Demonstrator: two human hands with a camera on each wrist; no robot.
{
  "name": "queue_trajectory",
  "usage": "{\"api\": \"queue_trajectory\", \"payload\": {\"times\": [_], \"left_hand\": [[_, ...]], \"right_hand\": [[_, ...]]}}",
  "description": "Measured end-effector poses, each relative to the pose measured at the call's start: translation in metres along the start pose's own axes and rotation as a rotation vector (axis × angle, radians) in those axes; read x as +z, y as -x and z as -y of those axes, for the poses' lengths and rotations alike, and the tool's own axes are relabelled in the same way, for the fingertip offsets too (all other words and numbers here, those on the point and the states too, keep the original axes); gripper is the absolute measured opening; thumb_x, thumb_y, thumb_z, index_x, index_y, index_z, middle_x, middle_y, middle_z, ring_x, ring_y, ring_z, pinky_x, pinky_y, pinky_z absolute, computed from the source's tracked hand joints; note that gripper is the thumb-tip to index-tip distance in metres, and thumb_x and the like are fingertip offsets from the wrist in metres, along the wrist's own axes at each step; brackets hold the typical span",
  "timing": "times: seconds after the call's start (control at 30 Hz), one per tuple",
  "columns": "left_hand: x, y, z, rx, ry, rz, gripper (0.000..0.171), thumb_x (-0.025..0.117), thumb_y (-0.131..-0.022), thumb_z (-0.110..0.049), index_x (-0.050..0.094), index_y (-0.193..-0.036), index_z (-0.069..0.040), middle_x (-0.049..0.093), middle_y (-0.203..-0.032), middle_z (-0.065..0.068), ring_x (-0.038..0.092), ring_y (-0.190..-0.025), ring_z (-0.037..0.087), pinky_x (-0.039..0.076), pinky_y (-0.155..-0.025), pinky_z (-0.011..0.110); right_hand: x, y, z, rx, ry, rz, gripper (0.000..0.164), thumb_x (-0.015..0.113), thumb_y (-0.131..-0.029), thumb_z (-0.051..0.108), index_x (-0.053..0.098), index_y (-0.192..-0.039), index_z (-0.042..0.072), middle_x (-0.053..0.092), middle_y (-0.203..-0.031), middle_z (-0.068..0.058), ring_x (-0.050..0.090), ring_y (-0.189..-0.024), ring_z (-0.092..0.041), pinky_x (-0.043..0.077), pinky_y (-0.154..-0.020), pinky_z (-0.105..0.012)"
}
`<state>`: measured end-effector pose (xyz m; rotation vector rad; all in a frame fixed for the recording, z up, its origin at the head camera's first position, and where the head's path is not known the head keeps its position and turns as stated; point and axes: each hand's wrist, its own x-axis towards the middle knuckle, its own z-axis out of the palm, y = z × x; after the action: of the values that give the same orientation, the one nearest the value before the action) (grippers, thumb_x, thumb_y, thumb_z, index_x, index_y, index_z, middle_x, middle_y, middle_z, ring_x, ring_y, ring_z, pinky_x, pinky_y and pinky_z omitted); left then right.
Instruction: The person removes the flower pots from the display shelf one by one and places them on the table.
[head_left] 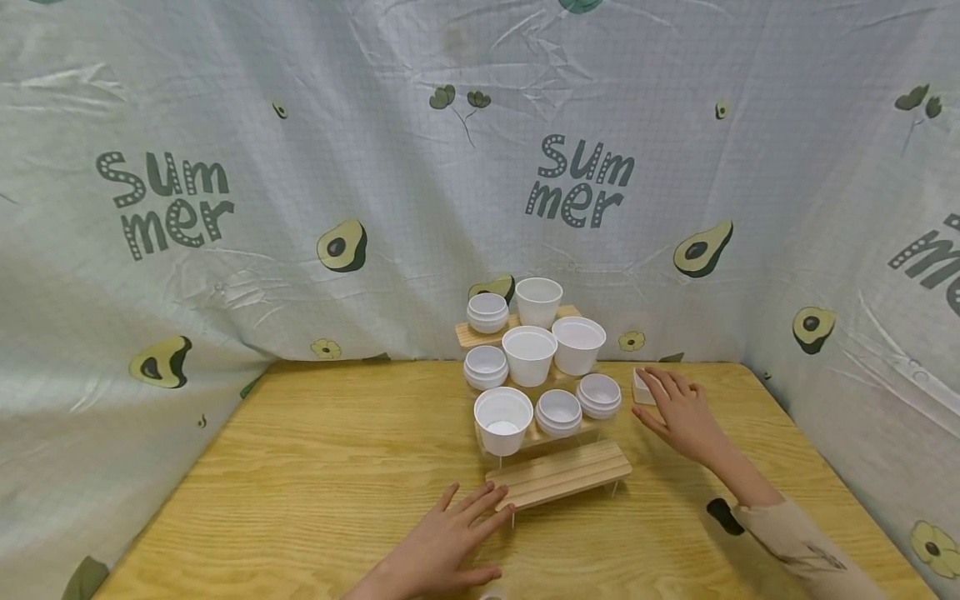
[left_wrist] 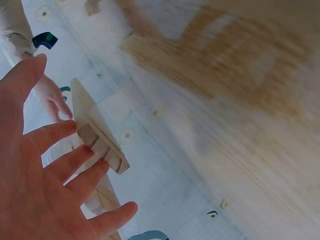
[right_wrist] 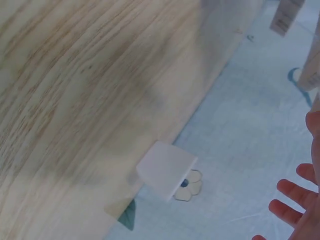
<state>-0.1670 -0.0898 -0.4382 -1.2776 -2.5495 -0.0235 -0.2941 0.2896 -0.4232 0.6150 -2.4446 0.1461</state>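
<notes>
My left hand (head_left: 453, 542) has its fingers spread, with the fingertips right at the left end of the lowest board (head_left: 562, 475) of a stepped wooden stand. The left wrist view shows those fingertips along the grooved board end (left_wrist: 102, 145). White plastic pots fill the upper steps: tall cups such as the front-left one (head_left: 503, 421), and short rounded bowls such as the front-right one (head_left: 599, 396). To the right of the stand, my right hand (head_left: 682, 417) reaches over a small white square pot (head_left: 642, 387), partly hidden by its fingers. In the right wrist view, this pot (right_wrist: 167, 167) appears apart from the fingers.
The stand is on a wood-grain table (head_left: 337, 467). A pale curtain (head_left: 420, 192) printed with avocados and lettering hangs behind the table and along both sides. One more short bowl (head_left: 487, 312) and a tall cup (head_left: 538, 302) occupy the top step.
</notes>
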Motion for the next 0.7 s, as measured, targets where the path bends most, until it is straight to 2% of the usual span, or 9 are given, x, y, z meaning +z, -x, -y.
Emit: {"api": "queue_trajectory", "payload": {"times": [0.17,0.33,0.4,0.57,0.7], "left_hand": [[0.000,0.000,-0.001,-0.006,0.012,0.007,0.064,0.049,-0.084,-0.054,0.036,-0.137,-0.019,0.038,-0.141,0.005,0.039,-0.129,0.021,0.040,-0.091,0.051],[0.001,0.000,-0.001,-0.015,0.023,0.018,0.065,0.048,-0.084,-0.054,0.035,-0.137,-0.018,0.036,-0.142,0.005,0.037,-0.130,0.021,0.040,-0.091,0.051],[0.001,0.000,-0.001,-0.015,0.022,0.017,0.065,0.048,-0.084,-0.054,0.035,-0.137,-0.019,0.036,-0.142,0.005,0.037,-0.130,0.021,0.040,-0.091,0.051],[0.002,0.000,-0.001,-0.010,0.016,0.000,0.065,0.048,-0.084,-0.053,0.036,-0.137,-0.018,0.038,-0.141,0.005,0.037,-0.129,0.021,0.040,-0.092,0.051],[0.002,0.000,-0.001,-0.012,0.018,0.003,0.064,0.048,-0.085,-0.054,0.036,-0.137,-0.018,0.037,-0.141,0.004,0.037,-0.129,0.021,0.039,-0.092,0.051]], "right_hand": [[-0.010,0.000,0.009,-0.041,-0.010,-0.032,0.057,0.063,-0.080,0.030,0.044,-0.128,0.005,0.048,-0.124,-0.015,0.044,-0.109,-0.032,0.033,-0.079,-0.055],[-0.019,-0.003,0.021,-0.094,-0.032,-0.070,0.054,0.045,-0.090,0.044,0.045,-0.127,0.004,0.048,-0.124,-0.015,0.044,-0.109,-0.032,0.032,-0.081,-0.055],[-0.022,-0.005,0.026,-0.106,-0.041,-0.076,0.054,0.045,-0.090,0.044,0.046,-0.127,0.004,0.049,-0.124,-0.015,0.043,-0.110,-0.032,0.031,-0.081,-0.054],[-0.026,-0.010,0.039,-0.119,-0.058,-0.092,0.057,0.062,-0.081,0.033,0.046,-0.126,0.002,0.049,-0.123,-0.015,0.043,-0.110,-0.031,0.031,-0.081,-0.051],[-0.023,-0.014,0.047,-0.120,-0.075,-0.099,0.058,0.059,-0.083,0.039,0.045,-0.127,0.003,0.049,-0.123,-0.015,0.043,-0.110,-0.030,0.031,-0.082,-0.052]]}}
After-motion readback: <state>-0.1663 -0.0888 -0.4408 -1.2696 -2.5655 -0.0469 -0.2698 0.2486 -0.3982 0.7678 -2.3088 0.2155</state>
